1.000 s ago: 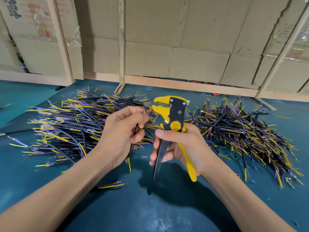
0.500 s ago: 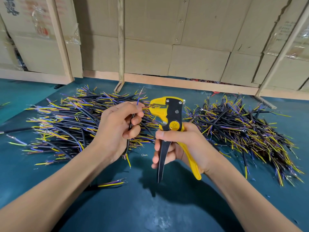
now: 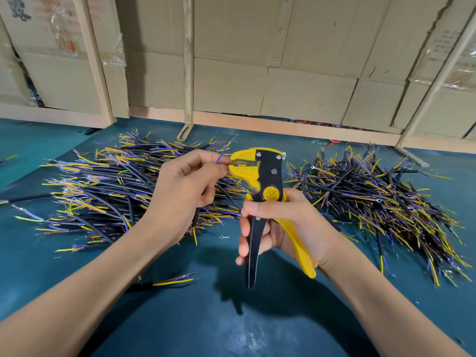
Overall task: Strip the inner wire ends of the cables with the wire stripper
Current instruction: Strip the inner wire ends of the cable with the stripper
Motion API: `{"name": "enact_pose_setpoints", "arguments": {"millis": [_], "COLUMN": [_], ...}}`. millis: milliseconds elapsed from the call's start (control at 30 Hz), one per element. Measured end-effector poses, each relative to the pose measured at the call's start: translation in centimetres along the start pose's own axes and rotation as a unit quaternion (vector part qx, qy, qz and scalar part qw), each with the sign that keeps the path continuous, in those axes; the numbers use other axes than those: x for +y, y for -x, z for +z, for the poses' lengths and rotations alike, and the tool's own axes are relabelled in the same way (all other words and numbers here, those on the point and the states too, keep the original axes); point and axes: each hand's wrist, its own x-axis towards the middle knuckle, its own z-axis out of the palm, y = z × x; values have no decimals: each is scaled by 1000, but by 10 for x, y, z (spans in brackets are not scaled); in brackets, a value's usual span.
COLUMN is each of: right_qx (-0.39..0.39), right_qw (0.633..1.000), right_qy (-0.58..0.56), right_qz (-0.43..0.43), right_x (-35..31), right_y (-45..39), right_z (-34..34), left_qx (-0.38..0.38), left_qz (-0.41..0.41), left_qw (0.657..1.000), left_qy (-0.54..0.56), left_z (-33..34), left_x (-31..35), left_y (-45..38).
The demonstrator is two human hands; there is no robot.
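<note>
The left hand's fingers (image 3: 219, 168) are pinching the thin inner wires of a black cable (image 3: 196, 217), feeding one wire end into the mouth of the wire stripper (image 3: 260, 186); a blue wire (image 3: 221, 157) is sticking up just above the pinch, and the cable's black sheath is trailing down behind the left hand (image 3: 184, 191) toward 6 o'clock. The right hand (image 3: 286, 225), at 3 o'clock from the left, is gripping the tool's handles with its fingers curled round them, the thumb lying across the front just under the round yellow pivot. The stripper is standing upright, its yellow head at 12 o'clock touching the left fingertips, its black handle pointing to 6 o'clock and its yellow handle slanting toward 5. On the teal desk (image 3: 180, 325), one heap of cables (image 3: 103, 191) is lying at 9 o'clock behind the left hand and another heap (image 3: 381, 202) at 3 o'clock. A lone cable end (image 3: 175, 280) is lying at 7 o'clock, near the left forearm. Cardboard boxes (image 3: 283, 73) are standing at 12 o'clock.
</note>
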Motion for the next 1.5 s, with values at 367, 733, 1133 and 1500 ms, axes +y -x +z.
{"name": "enact_pose_setpoints", "arguments": {"millis": [367,733,1133,1500], "right_qx": [-6,33,35,57], "right_qw": [1000,999,997,995], "right_qy": [-8,13,53,70], "right_qz": [15,6,-39,-47], "right_x": [-2,0,5,6], "right_y": [-1,-2,-6,-6], "right_z": [-1,1,-6,-6], "left_qx": [-10,-6,13,1], "left_qz": [42,35,-51,1], "left_qw": [998,999,992,997], "left_qy": [-46,0,111,82], "left_z": [-2,2,10,5], "left_x": [-2,-2,2,-2], "left_y": [-1,6,12,10]}}
